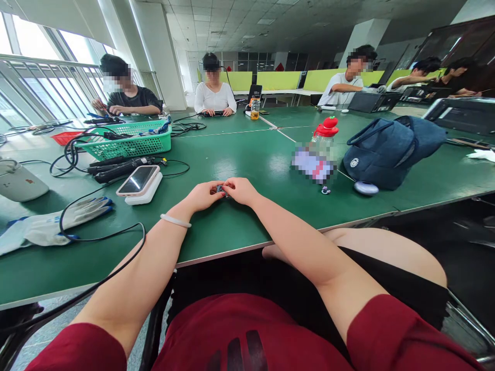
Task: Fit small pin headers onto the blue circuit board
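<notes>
Near the centre of the frame, the left hand (204,196) and right hand (240,190) each have their grip closed on a small metallic part (220,189), just above the green counter (216,232), probably pinched from both sides to steady something so tiny. At centre left, a phone (139,180) leans on a white box (145,195), perhaps simply set down there; farther right, the navy backpack (382,152) bears a round white emblem, its lettering too small to read.

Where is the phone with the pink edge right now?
In the head view, the pink-edged phone lies left of both hands, on a white box, just in front of the green plastic basket.
</notes>
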`<control>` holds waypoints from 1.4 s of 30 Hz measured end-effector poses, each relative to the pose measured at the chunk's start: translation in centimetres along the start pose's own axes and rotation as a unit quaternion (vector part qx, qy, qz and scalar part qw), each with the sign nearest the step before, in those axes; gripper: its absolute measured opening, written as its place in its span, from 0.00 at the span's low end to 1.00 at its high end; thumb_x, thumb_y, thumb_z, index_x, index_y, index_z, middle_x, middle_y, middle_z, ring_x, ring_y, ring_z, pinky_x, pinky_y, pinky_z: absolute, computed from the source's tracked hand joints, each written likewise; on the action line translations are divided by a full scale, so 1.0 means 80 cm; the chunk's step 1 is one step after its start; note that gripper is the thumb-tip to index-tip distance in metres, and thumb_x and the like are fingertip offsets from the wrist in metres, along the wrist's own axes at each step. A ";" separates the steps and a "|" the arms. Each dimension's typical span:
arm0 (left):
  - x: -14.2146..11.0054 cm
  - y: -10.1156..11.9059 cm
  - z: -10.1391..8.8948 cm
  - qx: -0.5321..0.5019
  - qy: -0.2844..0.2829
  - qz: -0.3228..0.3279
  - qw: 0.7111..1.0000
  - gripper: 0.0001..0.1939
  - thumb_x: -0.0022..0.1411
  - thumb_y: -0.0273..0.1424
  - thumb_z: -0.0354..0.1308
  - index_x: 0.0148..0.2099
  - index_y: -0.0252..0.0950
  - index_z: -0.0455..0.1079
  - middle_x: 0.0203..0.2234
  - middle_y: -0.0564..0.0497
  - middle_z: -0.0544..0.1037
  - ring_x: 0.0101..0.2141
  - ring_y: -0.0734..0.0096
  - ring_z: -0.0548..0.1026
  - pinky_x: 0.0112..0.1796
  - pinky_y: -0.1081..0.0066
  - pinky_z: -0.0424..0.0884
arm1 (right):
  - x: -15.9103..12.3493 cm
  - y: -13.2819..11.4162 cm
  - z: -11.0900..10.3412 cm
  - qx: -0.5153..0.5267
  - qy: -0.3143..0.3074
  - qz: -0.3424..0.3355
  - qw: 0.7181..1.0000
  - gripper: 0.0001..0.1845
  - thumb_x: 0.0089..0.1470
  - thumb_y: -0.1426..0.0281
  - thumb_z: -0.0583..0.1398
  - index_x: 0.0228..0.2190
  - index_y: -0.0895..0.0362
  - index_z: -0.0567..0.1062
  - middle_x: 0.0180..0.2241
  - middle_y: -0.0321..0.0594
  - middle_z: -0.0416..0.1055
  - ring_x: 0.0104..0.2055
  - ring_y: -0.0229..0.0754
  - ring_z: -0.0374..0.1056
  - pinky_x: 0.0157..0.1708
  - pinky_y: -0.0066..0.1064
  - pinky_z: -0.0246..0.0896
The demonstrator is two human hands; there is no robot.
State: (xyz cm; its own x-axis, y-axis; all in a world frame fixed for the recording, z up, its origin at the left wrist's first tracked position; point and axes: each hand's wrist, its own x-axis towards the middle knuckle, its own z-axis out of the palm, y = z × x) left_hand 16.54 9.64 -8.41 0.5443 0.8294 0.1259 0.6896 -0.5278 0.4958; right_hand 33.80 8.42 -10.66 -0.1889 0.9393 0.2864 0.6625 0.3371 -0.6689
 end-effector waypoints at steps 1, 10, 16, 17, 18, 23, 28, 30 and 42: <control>0.000 0.000 0.000 -0.001 0.001 0.001 1.000 0.26 0.57 0.42 0.53 0.56 0.40 0.69 0.32 0.51 0.76 0.31 0.68 0.70 0.35 0.70 0.65 | 0.000 0.000 0.000 0.000 0.000 0.001 1.000 0.09 0.57 0.68 0.57 0.30 0.59 0.75 0.25 0.34 0.72 0.27 0.34 0.63 0.29 0.26 0.52; 0.001 -0.001 0.001 -0.002 0.001 0.001 1.000 0.26 0.57 0.42 0.53 0.56 0.40 0.69 0.32 0.52 0.76 0.31 0.68 0.70 0.34 0.70 0.65 | 0.000 0.000 0.000 -0.004 -0.004 0.003 1.000 0.08 0.57 0.69 0.57 0.31 0.59 0.75 0.26 0.35 0.73 0.27 0.34 0.64 0.30 0.26 0.54; 0.001 -0.001 0.001 0.000 0.000 0.002 1.000 0.26 0.58 0.41 0.53 0.57 0.39 0.69 0.30 0.52 0.75 0.29 0.69 0.69 0.33 0.70 0.63 | 0.001 0.001 0.001 -0.003 -0.001 -0.005 1.000 0.08 0.56 0.69 0.57 0.30 0.58 0.75 0.25 0.35 0.73 0.27 0.34 0.64 0.30 0.26 0.54; 0.001 -0.001 0.001 -0.001 0.000 0.002 1.000 0.26 0.58 0.41 0.53 0.57 0.39 0.69 0.29 0.52 0.74 0.29 0.70 0.69 0.33 0.71 0.63 | 0.001 0.001 0.001 -0.002 -0.001 -0.005 1.000 0.08 0.57 0.69 0.57 0.30 0.58 0.75 0.25 0.35 0.73 0.27 0.34 0.64 0.30 0.26 0.54; 0.001 0.000 0.000 -0.001 0.000 0.001 1.000 0.26 0.58 0.41 0.53 0.57 0.39 0.69 0.28 0.53 0.74 0.29 0.70 0.68 0.33 0.71 0.63 | 0.001 0.001 0.001 -0.002 0.000 -0.006 1.000 0.09 0.57 0.69 0.57 0.30 0.58 0.75 0.25 0.35 0.73 0.27 0.34 0.64 0.30 0.26 0.54; 0.000 -0.001 0.000 0.005 0.003 0.005 1.000 0.25 0.58 0.41 0.52 0.56 0.39 0.69 0.26 0.53 0.72 0.27 0.70 0.68 0.31 0.71 0.62 | 0.000 0.000 0.001 0.000 0.002 -0.005 1.000 0.08 0.56 0.69 0.57 0.30 0.58 0.75 0.25 0.35 0.73 0.27 0.34 0.64 0.30 0.26 0.54; 0.000 0.001 0.000 -0.002 0.005 0.004 1.000 0.25 0.58 0.40 0.53 0.56 0.39 0.70 0.28 0.52 0.74 0.29 0.70 0.69 0.33 0.71 0.63 | 0.001 0.001 0.001 0.000 -0.001 -0.006 1.000 0.09 0.57 0.68 0.56 0.30 0.58 0.75 0.24 0.34 0.72 0.27 0.34 0.63 0.30 0.26 0.53; -0.001 0.002 0.000 -0.002 0.003 0.001 1.000 0.25 0.58 0.40 0.53 0.56 0.39 0.70 0.28 0.52 0.74 0.29 0.69 0.69 0.33 0.71 0.64 | 0.001 0.002 0.002 -0.002 -0.002 -0.006 1.000 0.09 0.57 0.68 0.56 0.30 0.58 0.75 0.24 0.34 0.72 0.26 0.34 0.63 0.30 0.26 0.53; 0.000 0.004 0.002 -0.011 0.001 -0.004 1.000 0.24 0.57 0.41 0.53 0.54 0.39 0.71 0.36 0.51 0.78 0.32 0.68 0.71 0.39 0.69 0.66 | 0.002 0.002 0.001 -0.016 -0.018 0.001 1.000 0.10 0.57 0.67 0.56 0.30 0.58 0.76 0.26 0.35 0.72 0.28 0.34 0.63 0.29 0.26 0.52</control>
State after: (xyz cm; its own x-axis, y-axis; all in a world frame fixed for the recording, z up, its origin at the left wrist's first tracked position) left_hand 16.84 9.46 -8.44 0.5384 0.8336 0.1233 0.6831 -0.5174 0.5154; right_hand 33.85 8.61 -10.79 -0.2129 0.9421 0.2589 0.6858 0.3329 -0.6472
